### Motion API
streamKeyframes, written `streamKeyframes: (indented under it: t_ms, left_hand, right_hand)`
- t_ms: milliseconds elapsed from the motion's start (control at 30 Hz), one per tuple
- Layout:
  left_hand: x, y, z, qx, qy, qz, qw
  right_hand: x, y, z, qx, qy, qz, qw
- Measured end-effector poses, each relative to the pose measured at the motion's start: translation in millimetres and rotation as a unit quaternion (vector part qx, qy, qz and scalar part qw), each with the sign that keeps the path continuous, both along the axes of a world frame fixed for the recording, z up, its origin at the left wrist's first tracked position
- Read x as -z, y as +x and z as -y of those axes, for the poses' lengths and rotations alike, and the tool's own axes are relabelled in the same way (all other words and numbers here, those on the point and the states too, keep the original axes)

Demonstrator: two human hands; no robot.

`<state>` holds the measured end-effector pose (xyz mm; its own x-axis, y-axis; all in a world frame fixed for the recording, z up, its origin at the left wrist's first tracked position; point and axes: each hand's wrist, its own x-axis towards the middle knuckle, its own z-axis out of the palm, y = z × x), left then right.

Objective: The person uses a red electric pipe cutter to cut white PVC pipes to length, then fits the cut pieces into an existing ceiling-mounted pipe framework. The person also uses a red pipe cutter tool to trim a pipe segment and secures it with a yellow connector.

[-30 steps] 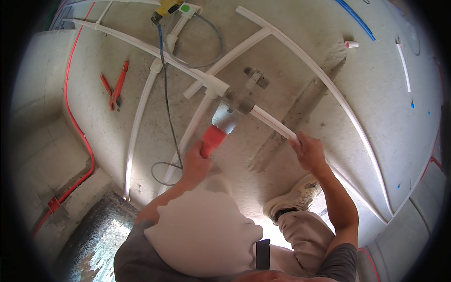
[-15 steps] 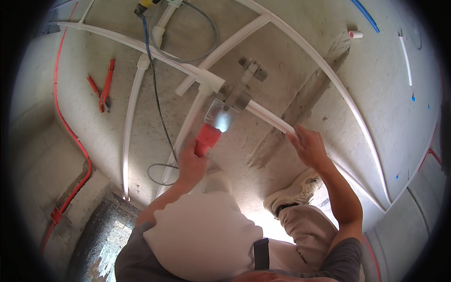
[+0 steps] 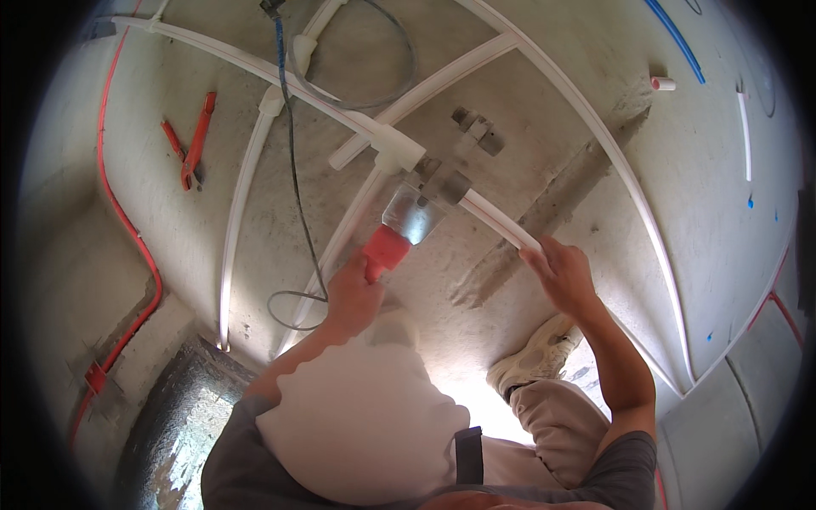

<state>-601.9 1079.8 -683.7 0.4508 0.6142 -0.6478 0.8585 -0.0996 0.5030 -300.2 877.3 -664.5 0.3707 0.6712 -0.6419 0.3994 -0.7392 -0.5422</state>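
Observation:
My left hand [image 3: 357,293] is closed on the red handle [image 3: 382,251] of a heat fusion tool with a shiny metal plate [image 3: 408,212] and round dies [image 3: 446,183]. My right hand [image 3: 557,272] is closed on a white pipe [image 3: 493,217] with a red stripe, whose far end sits against the right die. Just left of the dies is a white tee fitting [image 3: 399,149] at the end of a long white pipe line; whether it touches the die I cannot tell. A loose grey metal piece [image 3: 478,132] lies beyond the tool.
White pipes [image 3: 602,136] cross the concrete floor. Red pliers [image 3: 194,153] lie left, beside a red conduit [image 3: 153,285]. A dark cable [image 3: 293,178] loops past the tool. A short pipe piece [image 3: 663,83] and blue tube [image 3: 676,38] lie upper right. My shoe [image 3: 527,357] is near my right arm.
Both hands keep their holds on the tool and pipe. The view has shifted slightly; tool, pipe and hands show little movement against the floor.

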Motion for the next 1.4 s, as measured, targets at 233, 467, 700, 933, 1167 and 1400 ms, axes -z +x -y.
streamKeyframes:
  t_ms: [233,467,700,933,1167,1400]
  left_hand:
    - [-2.1,5.0,0.3,0.012,0.004,-0.006,1.0]
    - [-9.6,6.1,-2.4,0.021,-0.035,-0.044,0.998]
    - [-5.2,6.5,-0.5,0.022,-0.005,-0.013,1.0]
    - [-42.0,20.3,-83.0,0.083,-0.028,0.028,0.996]
    - [22.4,85.3,-109.4,0.14,0.049,0.127,0.981]
    - [24.3,95.4,-116.6,-0.039,-0.252,0.162,0.953]
  right_hand:
    - [-6.1,-0.8,-4.7,-0.006,-0.028,0.011,1.0]
    - [-9.0,0.5,-7.8,-0.004,-0.03,-0.003,1.0]
    - [-4.6,0.7,-12.8,-0.007,-0.028,-0.001,1.0]
    - [-4.9,2.7,-11.6,0.001,-0.025,-0.024,0.999]
    - [-0.5,-0.4,-12.9,-0.012,0.003,0.011,1.0]
    - [-2.0,3.8,-19.6,-0.014,-0.026,-0.009,1.0]
